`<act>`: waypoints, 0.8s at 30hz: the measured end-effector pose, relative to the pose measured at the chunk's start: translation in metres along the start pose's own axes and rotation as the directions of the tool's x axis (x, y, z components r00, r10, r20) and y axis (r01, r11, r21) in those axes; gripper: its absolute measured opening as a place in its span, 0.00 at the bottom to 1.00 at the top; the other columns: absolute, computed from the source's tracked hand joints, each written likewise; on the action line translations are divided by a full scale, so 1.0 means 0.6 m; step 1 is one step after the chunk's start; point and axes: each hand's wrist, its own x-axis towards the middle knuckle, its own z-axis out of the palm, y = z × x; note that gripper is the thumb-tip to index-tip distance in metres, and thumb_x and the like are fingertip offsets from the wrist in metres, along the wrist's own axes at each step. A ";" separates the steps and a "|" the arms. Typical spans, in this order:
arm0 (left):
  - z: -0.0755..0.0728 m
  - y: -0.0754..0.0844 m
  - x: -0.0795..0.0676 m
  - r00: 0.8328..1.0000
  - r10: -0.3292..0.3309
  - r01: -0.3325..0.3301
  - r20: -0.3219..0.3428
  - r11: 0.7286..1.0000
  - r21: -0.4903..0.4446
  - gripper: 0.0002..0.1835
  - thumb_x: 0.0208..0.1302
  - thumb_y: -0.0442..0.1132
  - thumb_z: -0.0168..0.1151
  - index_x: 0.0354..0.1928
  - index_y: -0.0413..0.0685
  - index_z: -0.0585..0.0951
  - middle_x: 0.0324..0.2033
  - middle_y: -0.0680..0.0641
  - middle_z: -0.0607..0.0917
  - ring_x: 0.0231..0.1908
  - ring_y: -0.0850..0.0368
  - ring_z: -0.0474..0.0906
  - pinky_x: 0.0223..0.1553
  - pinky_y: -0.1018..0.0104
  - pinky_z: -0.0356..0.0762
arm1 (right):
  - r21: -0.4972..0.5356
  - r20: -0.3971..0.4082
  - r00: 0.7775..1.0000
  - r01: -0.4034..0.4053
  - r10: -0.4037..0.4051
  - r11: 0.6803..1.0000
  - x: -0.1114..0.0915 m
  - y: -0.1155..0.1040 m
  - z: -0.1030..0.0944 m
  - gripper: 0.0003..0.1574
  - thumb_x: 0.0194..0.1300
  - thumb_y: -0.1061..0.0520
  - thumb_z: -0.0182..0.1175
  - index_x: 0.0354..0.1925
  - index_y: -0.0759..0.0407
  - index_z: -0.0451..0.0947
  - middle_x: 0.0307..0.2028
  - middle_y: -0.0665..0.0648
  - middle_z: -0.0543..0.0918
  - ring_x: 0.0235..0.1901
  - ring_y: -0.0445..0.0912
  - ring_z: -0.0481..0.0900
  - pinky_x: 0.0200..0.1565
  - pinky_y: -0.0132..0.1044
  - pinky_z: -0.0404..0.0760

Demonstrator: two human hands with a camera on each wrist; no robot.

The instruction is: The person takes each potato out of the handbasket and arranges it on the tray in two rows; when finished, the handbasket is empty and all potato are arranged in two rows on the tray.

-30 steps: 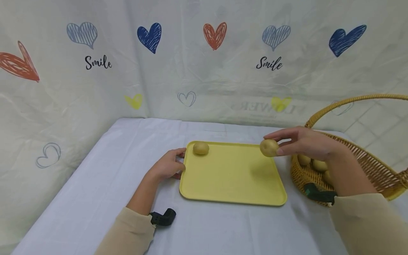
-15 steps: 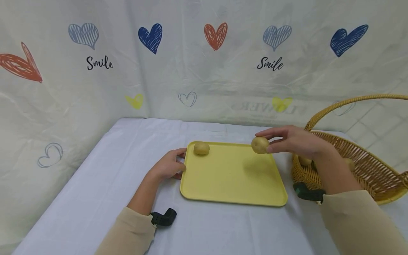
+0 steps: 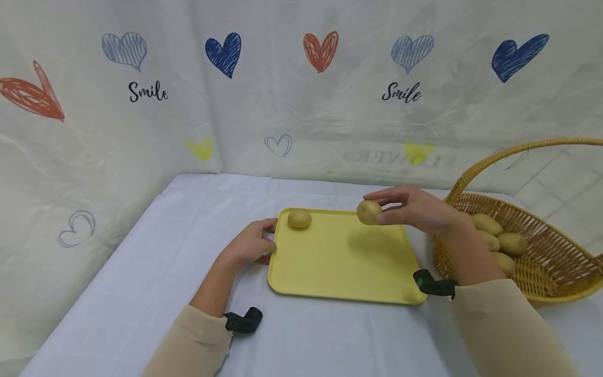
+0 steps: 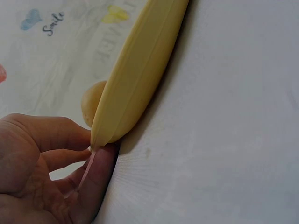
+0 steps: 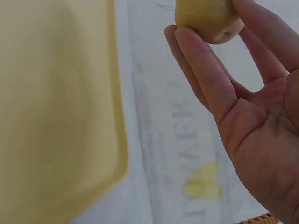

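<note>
My right hand (image 3: pixel 414 209) pinches a potato (image 3: pixel 369 212) between thumb and fingertips, held up over the far right part of the yellow tray (image 3: pixel 339 262). In the right wrist view the held potato (image 5: pixel 208 18) sits at the fingertips, cut off by the top edge. My left hand (image 3: pixel 249 242) grips the tray's left edge. The left wrist view has the thumb at the tray rim (image 4: pixel 135 79) and a finger under it. Another potato (image 3: pixel 299 218) lies in the tray's far left corner.
A wicker basket (image 3: pixel 560 280) with a tall handle stands right of the tray, partly behind my right forearm, with several potatoes (image 3: pixel 512 244) inside. A white cloth (image 3: pixel 320 335) covers the table. Behind it hangs a curtain (image 3: pixel 292 115) printed with hearts.
My right hand has carried the potato leftward, away from the basket and further over the tray. More potatoes in the basket now show. My left hand keeps its grip on the tray edge.
</note>
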 end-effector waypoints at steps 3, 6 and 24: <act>0.001 0.000 0.002 1.000 0.002 -0.002 0.003 1.000 0.005 0.45 0.56 0.24 0.56 0.80 0.44 0.61 0.65 0.42 0.74 0.37 0.54 0.79 0.35 0.59 0.89 | 0.057 0.000 1.000 -0.003 0.003 0.998 0.009 0.009 0.008 0.37 0.69 0.60 0.66 0.74 0.60 0.69 0.61 0.57 0.76 0.54 0.46 0.83 0.57 0.35 0.83; 0.001 0.001 0.003 1.000 0.000 0.000 -0.002 1.000 0.011 0.45 0.56 0.24 0.56 0.80 0.45 0.61 0.65 0.42 0.74 0.38 0.54 0.80 0.35 0.60 0.89 | 0.051 -0.023 0.999 -0.028 0.029 0.998 0.018 0.015 0.016 0.39 0.68 0.57 0.68 0.74 0.57 0.70 0.64 0.57 0.73 0.57 0.45 0.80 0.57 0.35 0.83; -0.001 0.003 -0.001 1.000 -0.010 0.010 0.003 1.000 0.003 0.46 0.56 0.23 0.55 0.80 0.45 0.60 0.65 0.42 0.74 0.35 0.55 0.78 0.35 0.60 0.89 | -0.106 -0.066 0.997 -0.049 0.043 0.993 0.076 0.019 0.071 0.32 0.64 0.55 0.71 0.66 0.49 0.80 0.67 0.62 0.74 0.69 0.57 0.68 0.63 0.48 0.77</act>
